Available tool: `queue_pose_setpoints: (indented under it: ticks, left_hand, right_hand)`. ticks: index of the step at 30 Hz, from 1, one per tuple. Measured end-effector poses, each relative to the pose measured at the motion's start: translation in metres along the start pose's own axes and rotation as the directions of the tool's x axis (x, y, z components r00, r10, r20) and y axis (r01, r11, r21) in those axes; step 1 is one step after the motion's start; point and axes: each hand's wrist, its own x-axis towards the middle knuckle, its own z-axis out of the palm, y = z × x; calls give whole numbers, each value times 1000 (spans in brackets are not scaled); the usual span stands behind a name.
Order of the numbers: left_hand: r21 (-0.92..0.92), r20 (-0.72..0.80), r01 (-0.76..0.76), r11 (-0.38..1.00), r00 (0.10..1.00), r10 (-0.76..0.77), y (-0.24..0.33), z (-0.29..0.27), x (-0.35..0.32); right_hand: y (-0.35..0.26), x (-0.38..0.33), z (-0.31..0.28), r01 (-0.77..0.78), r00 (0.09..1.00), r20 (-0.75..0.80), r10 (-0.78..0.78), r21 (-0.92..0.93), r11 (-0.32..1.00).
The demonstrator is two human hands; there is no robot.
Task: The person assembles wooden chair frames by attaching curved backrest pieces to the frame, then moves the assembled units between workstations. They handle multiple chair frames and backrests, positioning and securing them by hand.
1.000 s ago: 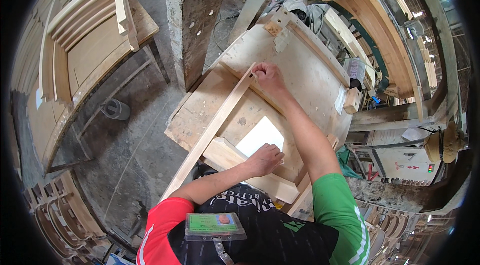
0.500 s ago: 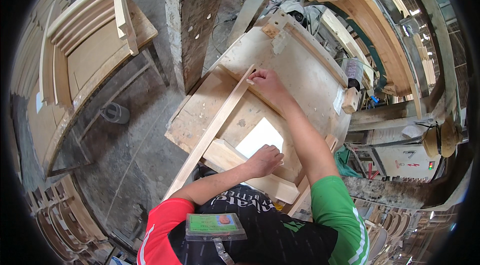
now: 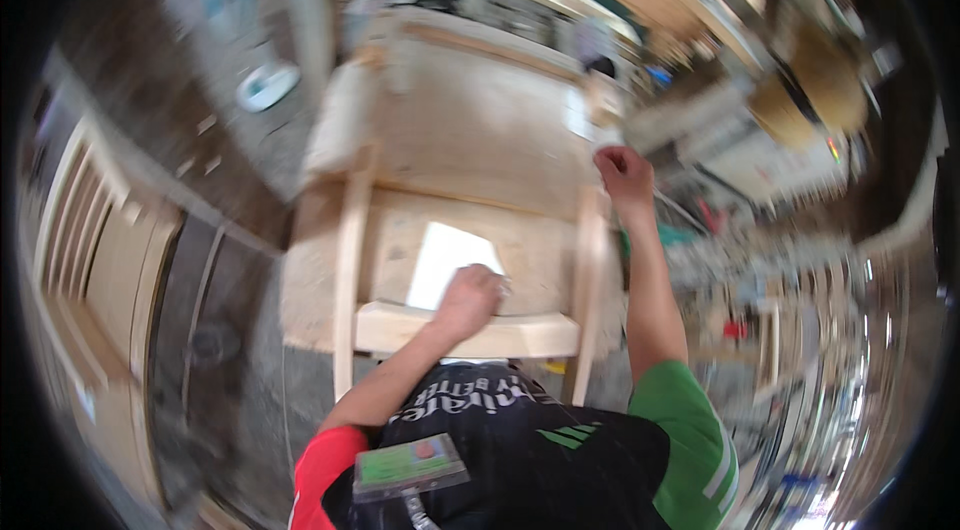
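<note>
A pale wooden frame lies on the workbench (image 3: pixel 450 130), with a left rail (image 3: pixel 352 270), a right rail (image 3: pixel 588 275) and a slightly curved crosspiece (image 3: pixel 520 335) between them. My left hand (image 3: pixel 470 302) rests just beyond the crosspiece, partly over a white sheet (image 3: pixel 438 255). Its fingers are curled, and a small whitish bit shows beside them, too blurred to name. My right hand (image 3: pixel 627 180) is raised by the far end of the right rail, fingers pinched together. Whatever it may hold is hidden.
A dark-topped bottle (image 3: pixel 598 60) and a wooden block (image 3: pixel 602 100) are at the bench's far right. A standing fan (image 3: pixel 245 30) is at the far left. Slatted wooden chair parts (image 3: pixel 85 220) lie on a table at left, a grey bucket (image 3: pixel 213 340) beside it.
My view has turned to the right. My right hand has gone from the left rail's far end to the right rail's far end. My left hand stays by the crosspiece and white sheet.
</note>
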Motion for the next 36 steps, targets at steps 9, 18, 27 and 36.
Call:
queue_pose_setpoints:
  ticks: [9,18,27,36]
  left_hand:
    - [158,67,-114,981,992,105,-1,-9,29]
    - [210,-184,-73,975,976,113,3,-45,47]
    - [281,166,-107,954,984,62,26,-17,74]
    - [239,-237,132,962,969,-74,-13,-99,-28]
  right_hand:
    - [106,-8,-155,-18,995,-73,-71,-812,583]
    - [82,-62,-107,24,985,-146,-88,-391,920]
    - [124,-303,-32,-319,926,-315,207,-361,876]
    - [97,-432,-14,-674,729,-147,668,-319,666]
